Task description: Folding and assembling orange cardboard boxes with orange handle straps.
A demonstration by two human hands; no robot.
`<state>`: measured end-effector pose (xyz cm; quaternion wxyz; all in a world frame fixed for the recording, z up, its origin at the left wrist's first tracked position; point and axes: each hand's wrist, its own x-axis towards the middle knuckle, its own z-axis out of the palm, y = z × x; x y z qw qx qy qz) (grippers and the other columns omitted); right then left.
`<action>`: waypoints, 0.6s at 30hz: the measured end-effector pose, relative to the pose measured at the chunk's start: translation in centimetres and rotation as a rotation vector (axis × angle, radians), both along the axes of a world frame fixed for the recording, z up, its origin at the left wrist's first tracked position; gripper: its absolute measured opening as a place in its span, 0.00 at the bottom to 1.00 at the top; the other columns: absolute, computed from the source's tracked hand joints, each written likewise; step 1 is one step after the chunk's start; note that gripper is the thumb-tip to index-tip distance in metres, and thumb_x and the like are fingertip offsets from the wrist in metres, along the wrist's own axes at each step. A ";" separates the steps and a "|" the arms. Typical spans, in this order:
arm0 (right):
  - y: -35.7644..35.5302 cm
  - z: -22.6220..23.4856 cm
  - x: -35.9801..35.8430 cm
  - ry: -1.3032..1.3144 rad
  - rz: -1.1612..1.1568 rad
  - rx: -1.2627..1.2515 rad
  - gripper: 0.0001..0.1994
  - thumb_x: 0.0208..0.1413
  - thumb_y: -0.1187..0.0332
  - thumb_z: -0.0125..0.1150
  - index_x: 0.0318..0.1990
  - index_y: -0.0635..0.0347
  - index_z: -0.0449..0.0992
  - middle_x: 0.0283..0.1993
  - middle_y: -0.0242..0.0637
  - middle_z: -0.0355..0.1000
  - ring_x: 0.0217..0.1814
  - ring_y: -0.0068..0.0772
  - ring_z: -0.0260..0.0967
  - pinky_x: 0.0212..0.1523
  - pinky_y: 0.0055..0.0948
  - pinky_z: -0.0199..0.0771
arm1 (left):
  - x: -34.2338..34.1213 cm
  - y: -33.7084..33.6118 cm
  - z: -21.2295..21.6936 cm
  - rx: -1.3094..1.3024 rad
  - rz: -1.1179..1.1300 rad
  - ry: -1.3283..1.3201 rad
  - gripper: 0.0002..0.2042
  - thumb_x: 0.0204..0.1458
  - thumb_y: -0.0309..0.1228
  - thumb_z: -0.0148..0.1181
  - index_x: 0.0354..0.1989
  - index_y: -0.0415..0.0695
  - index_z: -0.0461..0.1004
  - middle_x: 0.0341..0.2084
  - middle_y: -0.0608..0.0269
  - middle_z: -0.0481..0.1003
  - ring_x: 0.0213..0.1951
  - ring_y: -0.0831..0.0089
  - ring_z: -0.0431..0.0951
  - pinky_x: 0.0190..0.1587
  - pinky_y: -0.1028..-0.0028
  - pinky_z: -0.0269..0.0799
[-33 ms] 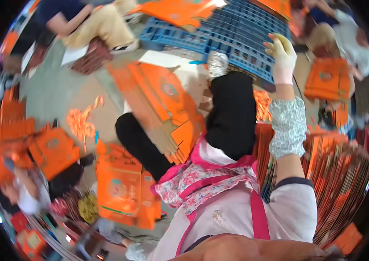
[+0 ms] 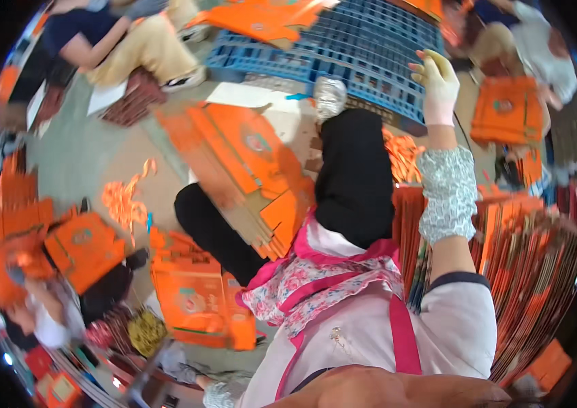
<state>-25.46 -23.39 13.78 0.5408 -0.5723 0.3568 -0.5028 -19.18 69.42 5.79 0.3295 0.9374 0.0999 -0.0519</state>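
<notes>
My right hand (image 2: 440, 88), in a pale glove with bare fingertips, is raised beside the right edge of a blue plastic pallet (image 2: 370, 41). Its fingers curl loosely, apart, and nothing shows between them. A stack of flat orange printed cardboard pieces (image 2: 251, 139) with brown edges lies slanted across my lap and legs. Low at the left, my left hand (image 2: 178, 364), in a greyish glove, is blurred near the picture's rim, and its fingers cannot be made out. Closest to it is a pile of orange printed cardboard (image 2: 193, 302) beside my left leg.
Many cardboard pieces (image 2: 520, 272) stand on edge in a long row at my right. Orange strips (image 2: 125, 200) lie on the floor, with more (image 2: 403, 155) by my right leg. Other people sit at the upper left (image 2: 91, 41), upper right (image 2: 540, 51) and left (image 2: 47, 313).
The view has shifted slightly, so the pallet and lap stack appear a little further left. My right hand keeps its loose curl, and my left hand stays low at the left.
</notes>
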 end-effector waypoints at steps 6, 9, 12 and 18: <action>-6.2 -14.2 -11.2 -0.049 -0.342 0.432 0.08 0.50 0.76 0.51 0.39 0.64 0.70 0.32 0.41 0.72 0.23 0.31 0.71 0.17 0.24 0.68 | 8.6 -3.8 -2.5 1.033 -0.043 -0.079 0.21 0.51 0.35 0.57 0.51 0.38 0.64 0.45 0.50 0.69 0.48 0.58 0.67 0.47 0.64 0.66; -6.8 -23.6 -15.8 0.026 -0.381 0.528 0.07 0.48 0.72 0.54 0.35 0.63 0.71 0.30 0.39 0.72 0.23 0.33 0.69 0.19 0.29 0.70 | 18.6 -18.9 0.4 0.699 -0.437 -0.289 0.20 0.50 0.31 0.55 0.52 0.39 0.65 0.47 0.49 0.67 0.49 0.55 0.68 0.50 0.64 0.65; -5.5 -29.5 -16.2 0.105 -0.387 0.761 0.05 0.47 0.71 0.54 0.30 0.63 0.73 0.23 0.38 0.70 0.18 0.32 0.67 0.17 0.28 0.68 | 21.2 -26.3 2.8 0.650 -0.587 -0.384 0.20 0.49 0.27 0.55 0.52 0.41 0.65 0.54 0.50 0.60 0.54 0.55 0.62 0.56 0.66 0.60; -1.9 -38.8 -14.7 1.076 -0.222 0.483 0.12 0.43 0.62 0.58 0.36 0.55 0.76 0.34 0.45 0.74 0.36 0.43 0.73 0.37 0.39 0.71 | 19.5 -40.6 6.3 0.655 -0.804 -0.423 0.20 0.50 0.27 0.54 0.53 0.46 0.66 0.58 0.53 0.58 0.60 0.57 0.57 0.59 0.66 0.55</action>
